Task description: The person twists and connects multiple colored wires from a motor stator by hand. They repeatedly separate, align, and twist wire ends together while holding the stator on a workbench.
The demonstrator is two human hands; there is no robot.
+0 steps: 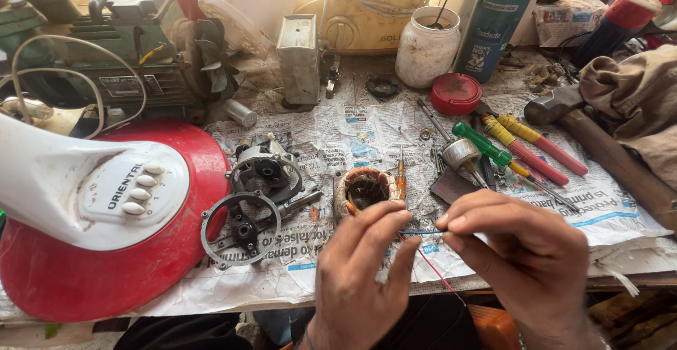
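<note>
My left hand [363, 269] and my right hand [518, 251] meet at the front edge of the bench. Both pinch a thin blue wire [422, 232] stretched between their fingertips. A thin red wire [430, 265] runs down from the same spot toward my lap. Just beyond my left fingers lies a motor stator with copper windings [364, 188] on newspaper. An orange-handled small screwdriver [401, 173] rests beside the stator.
A red fan base with a white button panel [106, 216] fills the left. Metal motor housing parts [257, 195] lie next to it. Screwdrivers and pliers [518, 145], a hammer [599, 145], a white jar [427, 46] and a red lid [455, 93] sit behind.
</note>
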